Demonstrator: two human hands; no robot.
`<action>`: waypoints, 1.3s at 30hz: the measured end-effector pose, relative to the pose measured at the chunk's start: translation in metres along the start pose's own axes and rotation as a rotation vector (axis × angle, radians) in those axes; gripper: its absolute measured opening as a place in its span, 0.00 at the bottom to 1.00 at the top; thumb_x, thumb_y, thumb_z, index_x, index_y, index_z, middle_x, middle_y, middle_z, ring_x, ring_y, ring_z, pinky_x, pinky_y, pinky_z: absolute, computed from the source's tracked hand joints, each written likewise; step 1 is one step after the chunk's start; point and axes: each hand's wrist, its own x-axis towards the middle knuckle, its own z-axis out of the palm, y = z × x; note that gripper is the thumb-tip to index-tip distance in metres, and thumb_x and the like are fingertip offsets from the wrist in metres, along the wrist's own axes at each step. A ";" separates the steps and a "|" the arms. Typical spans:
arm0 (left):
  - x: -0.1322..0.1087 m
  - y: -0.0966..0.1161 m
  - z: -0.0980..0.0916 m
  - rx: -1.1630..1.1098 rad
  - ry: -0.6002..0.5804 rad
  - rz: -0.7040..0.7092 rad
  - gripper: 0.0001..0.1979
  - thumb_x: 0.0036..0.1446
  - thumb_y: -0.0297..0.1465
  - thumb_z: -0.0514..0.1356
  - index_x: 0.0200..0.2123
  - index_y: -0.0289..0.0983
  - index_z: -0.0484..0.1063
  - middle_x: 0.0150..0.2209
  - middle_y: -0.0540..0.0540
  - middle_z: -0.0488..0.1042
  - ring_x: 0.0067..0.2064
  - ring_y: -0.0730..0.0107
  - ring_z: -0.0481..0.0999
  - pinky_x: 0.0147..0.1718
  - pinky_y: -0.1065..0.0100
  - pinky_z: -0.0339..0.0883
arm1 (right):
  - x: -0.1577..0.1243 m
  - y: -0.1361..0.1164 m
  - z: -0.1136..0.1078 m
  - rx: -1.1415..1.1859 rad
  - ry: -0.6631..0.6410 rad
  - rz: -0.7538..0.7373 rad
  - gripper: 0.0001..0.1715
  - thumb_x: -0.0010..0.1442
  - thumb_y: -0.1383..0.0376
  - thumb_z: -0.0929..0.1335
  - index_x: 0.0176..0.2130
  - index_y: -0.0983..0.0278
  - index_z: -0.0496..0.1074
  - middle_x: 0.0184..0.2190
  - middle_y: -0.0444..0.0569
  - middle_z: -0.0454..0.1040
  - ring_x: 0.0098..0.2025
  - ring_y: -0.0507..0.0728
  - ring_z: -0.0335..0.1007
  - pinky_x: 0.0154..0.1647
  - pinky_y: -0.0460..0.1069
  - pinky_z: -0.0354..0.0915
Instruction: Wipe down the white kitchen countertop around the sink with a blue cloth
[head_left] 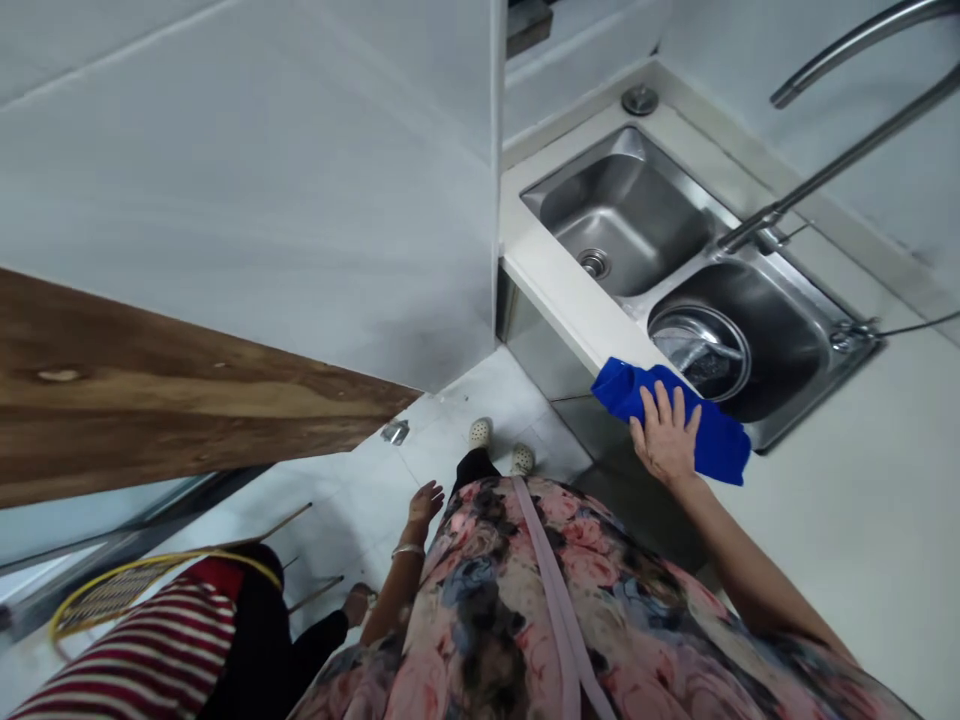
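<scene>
My right hand lies flat with fingers spread on a blue cloth. The cloth covers part of the front edge of the pale countertop, beside the sink. My left hand hangs at my side, fingers loosely extended, holding nothing. Near the cloth, the right basin of the double steel sink holds a round metal bowl with something pale and shiny in it. The left basin shows bare metal and a drain.
A tall curved faucet rises behind the sink. A white wall panel stands left of the counter, with a wooden surface below it. At lower left a person in a striped top sits on a yellow-rimmed chair.
</scene>
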 end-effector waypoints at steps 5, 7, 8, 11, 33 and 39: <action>-0.021 -0.024 0.003 -0.027 0.038 -0.023 0.13 0.73 0.28 0.52 0.51 0.32 0.74 0.53 0.29 0.81 0.55 0.55 0.83 0.58 0.58 0.74 | 0.068 -0.019 0.002 0.060 -0.009 -0.006 0.40 0.75 0.55 0.56 0.78 0.65 0.52 0.80 0.60 0.50 0.80 0.77 0.39 0.75 0.82 0.42; -0.031 -0.035 0.001 -0.030 0.054 -0.035 0.13 0.73 0.27 0.51 0.50 0.32 0.74 0.52 0.28 0.81 0.56 0.53 0.82 0.58 0.57 0.74 | 0.094 -0.023 0.001 0.083 -0.023 -0.012 0.39 0.75 0.55 0.55 0.78 0.64 0.52 0.80 0.59 0.49 0.80 0.76 0.39 0.74 0.82 0.42; -0.035 -0.039 0.000 -0.030 0.064 -0.042 0.13 0.73 0.27 0.50 0.49 0.32 0.74 0.51 0.28 0.81 0.56 0.52 0.82 0.57 0.57 0.74 | 0.106 -0.024 0.001 0.093 -0.030 -0.015 0.39 0.75 0.54 0.55 0.78 0.64 0.52 0.80 0.59 0.49 0.80 0.77 0.39 0.74 0.82 0.43; -0.046 -0.051 -0.006 -0.030 0.103 -0.054 0.14 0.73 0.27 0.50 0.46 0.32 0.75 0.48 0.29 0.81 0.55 0.51 0.82 0.55 0.57 0.75 | 0.134 -0.024 0.003 0.108 -0.051 -0.019 0.39 0.76 0.54 0.55 0.79 0.63 0.51 0.80 0.58 0.48 0.79 0.77 0.41 0.73 0.82 0.45; -0.030 -0.009 0.025 0.098 -0.005 0.044 0.10 0.72 0.34 0.62 0.48 0.33 0.77 0.44 0.43 0.82 0.48 0.61 0.83 0.53 0.54 0.78 | -0.032 0.036 -0.003 0.165 0.043 -0.200 0.38 0.72 0.58 0.61 0.77 0.58 0.57 0.78 0.53 0.56 0.80 0.70 0.45 0.79 0.74 0.45; -0.009 0.021 0.027 0.149 -0.074 0.074 0.07 0.68 0.31 0.59 0.35 0.38 0.74 0.36 0.37 0.82 0.55 0.47 0.83 0.58 0.50 0.77 | -0.067 0.035 -0.001 0.079 -0.001 -0.083 0.38 0.71 0.60 0.60 0.77 0.53 0.58 0.78 0.51 0.58 0.80 0.70 0.48 0.78 0.74 0.48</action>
